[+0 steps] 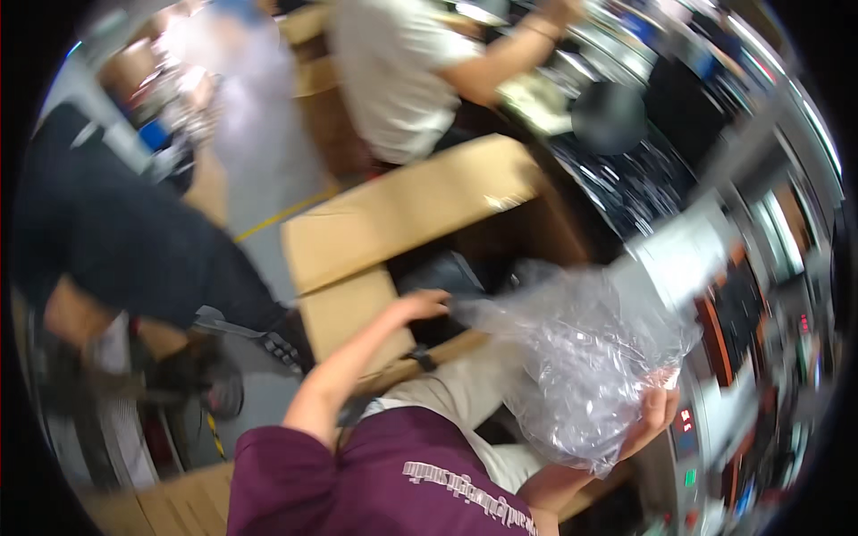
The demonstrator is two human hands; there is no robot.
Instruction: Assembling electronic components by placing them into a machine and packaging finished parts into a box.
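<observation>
A large crumpled clear plastic bag point(581, 366) spreads across my lap, between my two arms. My right hand point(660, 406) grips its right side, the fingers curled into the film. At the bag's left corner, over the edge of an open cardboard box point(402, 214), my left hand point(424, 305) has its fingers closed on the film; the fingertips are slightly blurred. Dark items point(451, 272) lie inside the box, partly hidden by the bag and too smeared to name.
A person in a white shirt point(393, 80) works beyond the box. Another person in dark clothes point(134, 232) is at the left. On the right, a bench holds glossy black packages point(635, 188) and equipment with a lit red display point(685, 420). A yellow line point(281, 214) marks the floor.
</observation>
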